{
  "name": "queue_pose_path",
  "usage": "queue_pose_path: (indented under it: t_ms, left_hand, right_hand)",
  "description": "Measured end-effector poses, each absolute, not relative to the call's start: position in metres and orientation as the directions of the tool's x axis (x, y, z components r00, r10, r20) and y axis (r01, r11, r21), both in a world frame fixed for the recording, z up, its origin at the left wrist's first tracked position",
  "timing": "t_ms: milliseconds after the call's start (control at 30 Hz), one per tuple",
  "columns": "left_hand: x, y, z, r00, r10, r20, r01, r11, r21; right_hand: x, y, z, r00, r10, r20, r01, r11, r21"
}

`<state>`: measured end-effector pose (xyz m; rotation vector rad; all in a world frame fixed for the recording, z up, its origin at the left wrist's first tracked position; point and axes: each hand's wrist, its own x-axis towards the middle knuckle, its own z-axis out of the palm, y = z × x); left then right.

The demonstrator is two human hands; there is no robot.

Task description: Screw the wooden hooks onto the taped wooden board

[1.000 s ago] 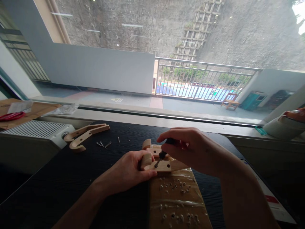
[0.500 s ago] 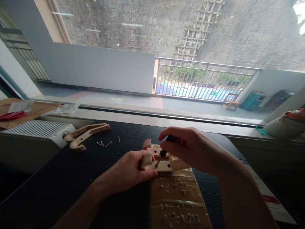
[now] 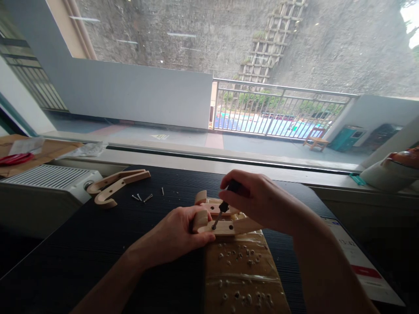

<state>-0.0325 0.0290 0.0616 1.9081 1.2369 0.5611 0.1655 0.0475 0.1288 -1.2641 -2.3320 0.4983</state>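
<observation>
My left hand (image 3: 183, 229) is closed around the curved end of a pale wooden hook (image 3: 222, 227), pressing it on a taped brown cardboard box (image 3: 242, 270). In my right hand (image 3: 252, 192) is a screwdriver (image 3: 224, 206) with a dark handle, gripped from above. Its shaft slants down to the hole nearer the hook's curved end, where a screw head seems to sit. The second hole, to the right, looks dark. Just behind lies another wooden hook (image 3: 216, 208), also on the box. Many small punctures mark the box's top.
On the black table (image 3: 157, 279) lie several loose screws (image 3: 142, 198) and more wooden hooks (image 3: 114, 187) at the left. A white slotted radiator (image 3: 49, 183) borders the table's left side. A lit tablet-like screen (image 3: 363, 266) lies at the right, beyond my forearm.
My right hand has turned slightly about the screwdriver handle, its fingers shifting and the wrist moving a little. The screwdriver tip stays at the same hole, and my left hand keeps its hold.
</observation>
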Motion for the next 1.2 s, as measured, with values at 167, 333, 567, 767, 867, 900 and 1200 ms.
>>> queue_pose_path:
  t_ms: [167,333,567,767,867,900,1200]
  left_hand:
    - [-0.034,0.03,0.061,0.451,0.891,-0.047,0.563,-0.243,0.79]
    - [-0.032,0.028,0.063,0.416,0.908,-0.049,0.556,-0.212,0.803]
    - [-0.033,0.03,0.06,0.428,0.902,-0.056,0.557,-0.214,0.802]
    - [-0.033,0.029,0.063,0.437,0.897,-0.063,0.552,-0.212,0.806]
    - [-0.032,0.028,0.064,0.415,0.908,-0.057,0.555,-0.203,0.807]
    - [-0.032,0.028,0.064,0.414,0.909,-0.053,0.554,-0.206,0.807]
    - [-0.035,0.031,0.059,0.465,0.884,-0.047,0.555,-0.249,0.794]
  right_hand:
    - [0.167,0.037,0.137,-0.605,0.777,0.172,0.612,0.592,-0.524]
    - [0.17,0.048,0.129,-0.505,0.845,0.176,0.684,0.516,-0.516]
    - [0.17,0.052,0.126,-0.486,0.851,0.201,0.68,0.512,-0.525]
    - [0.17,0.043,0.136,-0.602,0.788,0.13,0.604,0.556,-0.571]
    - [0.171,0.049,0.13,-0.563,0.817,0.126,0.623,0.52,-0.585]
    - [0.171,0.051,0.128,-0.539,0.832,0.131,0.638,0.504,-0.582]
    - [0.169,0.041,0.137,-0.576,0.802,0.156,0.629,0.557,-0.542]
